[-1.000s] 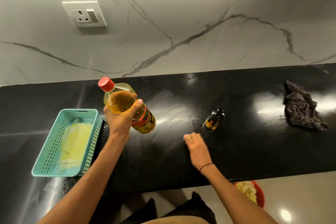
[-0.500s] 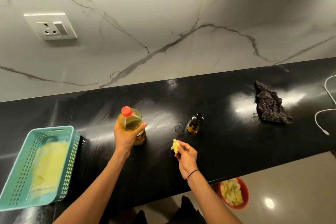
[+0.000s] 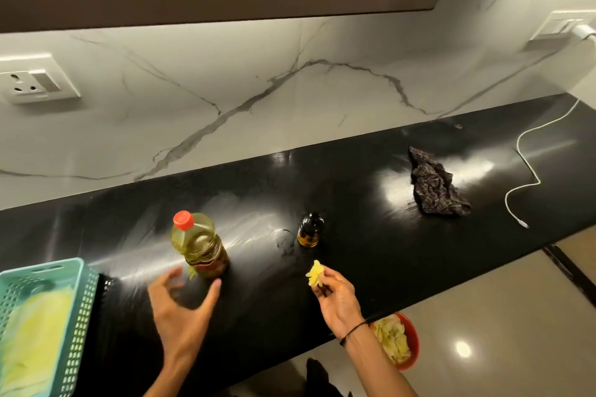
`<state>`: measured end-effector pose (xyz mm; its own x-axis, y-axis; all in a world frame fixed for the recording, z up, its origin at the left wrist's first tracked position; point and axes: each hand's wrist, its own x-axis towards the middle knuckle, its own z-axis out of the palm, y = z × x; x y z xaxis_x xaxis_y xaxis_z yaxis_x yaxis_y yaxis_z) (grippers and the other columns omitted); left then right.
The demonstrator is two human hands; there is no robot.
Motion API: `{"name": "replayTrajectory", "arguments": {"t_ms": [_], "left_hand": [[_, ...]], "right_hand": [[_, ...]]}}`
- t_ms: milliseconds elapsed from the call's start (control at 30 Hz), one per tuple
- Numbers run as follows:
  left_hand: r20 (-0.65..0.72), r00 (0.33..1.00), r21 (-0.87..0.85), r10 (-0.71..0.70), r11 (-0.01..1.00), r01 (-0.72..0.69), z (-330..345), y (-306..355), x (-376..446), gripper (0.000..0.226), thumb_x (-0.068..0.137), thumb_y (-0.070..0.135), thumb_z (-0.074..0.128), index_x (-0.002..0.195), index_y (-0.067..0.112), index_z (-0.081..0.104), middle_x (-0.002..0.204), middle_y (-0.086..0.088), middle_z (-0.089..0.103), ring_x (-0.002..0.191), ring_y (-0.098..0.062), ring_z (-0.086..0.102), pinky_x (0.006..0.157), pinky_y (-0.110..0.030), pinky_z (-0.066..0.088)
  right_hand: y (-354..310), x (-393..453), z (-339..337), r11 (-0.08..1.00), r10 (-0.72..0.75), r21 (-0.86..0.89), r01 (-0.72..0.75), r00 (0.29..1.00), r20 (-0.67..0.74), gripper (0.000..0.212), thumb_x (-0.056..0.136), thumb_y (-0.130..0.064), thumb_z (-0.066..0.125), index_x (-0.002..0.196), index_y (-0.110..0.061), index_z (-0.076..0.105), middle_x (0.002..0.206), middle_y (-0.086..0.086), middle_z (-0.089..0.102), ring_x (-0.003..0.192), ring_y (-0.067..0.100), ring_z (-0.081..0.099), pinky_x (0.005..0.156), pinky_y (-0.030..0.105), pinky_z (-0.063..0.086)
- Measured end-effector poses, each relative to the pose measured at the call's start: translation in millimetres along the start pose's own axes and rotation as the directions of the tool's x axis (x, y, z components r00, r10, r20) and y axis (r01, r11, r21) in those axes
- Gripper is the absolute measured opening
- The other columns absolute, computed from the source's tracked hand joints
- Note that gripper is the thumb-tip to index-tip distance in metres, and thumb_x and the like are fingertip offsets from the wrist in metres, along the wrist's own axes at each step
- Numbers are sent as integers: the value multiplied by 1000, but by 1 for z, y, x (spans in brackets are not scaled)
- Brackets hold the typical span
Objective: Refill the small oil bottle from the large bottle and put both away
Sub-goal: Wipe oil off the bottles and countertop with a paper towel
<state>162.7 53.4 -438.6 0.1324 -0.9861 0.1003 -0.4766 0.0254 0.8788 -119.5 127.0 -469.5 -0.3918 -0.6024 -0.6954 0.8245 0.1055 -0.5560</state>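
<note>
The large oil bottle (image 3: 200,245), clear with yellow oil and a red cap, stands upright on the black counter (image 3: 354,235). My left hand (image 3: 180,309) hovers just in front of it, fingers spread and off the bottle. The small dark oil bottle (image 3: 310,230) stands a little to the right, with a wet smear beside it. My right hand (image 3: 335,298) pinches a crumpled yellow scrap (image 3: 315,273) in front of the small bottle.
A teal perforated basket (image 3: 77,316) holding yellow cloths sits at the counter's left front. A dark crumpled cloth (image 3: 435,187) and a white cable (image 3: 525,177) lie to the right. A red bowl (image 3: 409,345) with yellow scraps sits on the floor below the counter edge.
My left hand set the large bottle upright on the counter and let go. My right hand picked up the yellow scrap and holds it. The view tilted up and shifted right.
</note>
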Motion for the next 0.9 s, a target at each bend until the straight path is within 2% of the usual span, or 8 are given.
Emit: {"name": "replayTrajectory", "arguments": {"t_ms": [100,200,300,433,567,633,800,900], "left_hand": [[273,942,69,197,972,-223,19,4,-35,64,68,14,98,119,25,61,108,7,57,85,-10,60,72,-25,52],[448,871,10,199,974,-227,74,28,-27,62,76,25,94,124,35,57,113,19,55,91,-6,59,73,-23,53],[448,885,-16,131,990,-138,132,50,-9,68,76,31,93,131,30,54,119,19,54,92,-4,59,76,-23,55],[530,846,68,50,992,-102,184,55,9,86,72,40,94,141,28,45,133,12,50,99,-6,58,79,-18,51],[539,842,129,-14,989,-66,214,45,16,99,67,44,96,145,27,39,146,5,46,125,-18,57,102,-41,58],[532,846,150,-32,987,-56,226,44,17,100,66,43,97,146,25,39,148,2,46,133,-19,53,109,-42,54],[471,880,187,-61,982,-32,254,49,19,86,63,49,95,132,23,51,129,3,53,123,-19,54,103,-37,50],[396,916,182,-62,983,-12,265,47,22,71,64,49,93,122,25,61,116,10,52,116,-19,52,95,-33,46]], "right_hand": [[-16,8,-7,999,-26,-24,26,999,-26,28,94,13,54,117,2,66,123,23,64,100,28,64,78,32,53],[-31,19,-2,997,-49,-56,47,998,-36,27,93,16,55,112,0,67,124,25,64,95,26,64,75,31,53],[-48,32,8,993,-68,-103,63,997,-43,28,93,16,55,109,-3,68,121,23,65,91,23,64,74,30,52],[-68,48,14,984,-79,-163,69,995,-57,27,93,14,57,107,-6,68,118,20,66,94,24,65,72,31,53],[-78,61,14,968,-96,-240,76,993,-74,27,91,15,60,103,-7,69,114,19,67,92,25,66,71,30,54],[-81,67,13,950,-108,-301,78,990,-85,28,90,15,61,102,-7,70,110,17,68,92,25,67,72,31,55],[-90,91,15,885,-149,-456,97,986,-80,28,90,14,60,94,-10,72,109,15,69,86,23,67,66,27,55],[-102,108,29,821,-158,-559,116,987,-28,29,93,10,60,93,-16,72,110,11,68,96,25,68,67,27,56]]}}
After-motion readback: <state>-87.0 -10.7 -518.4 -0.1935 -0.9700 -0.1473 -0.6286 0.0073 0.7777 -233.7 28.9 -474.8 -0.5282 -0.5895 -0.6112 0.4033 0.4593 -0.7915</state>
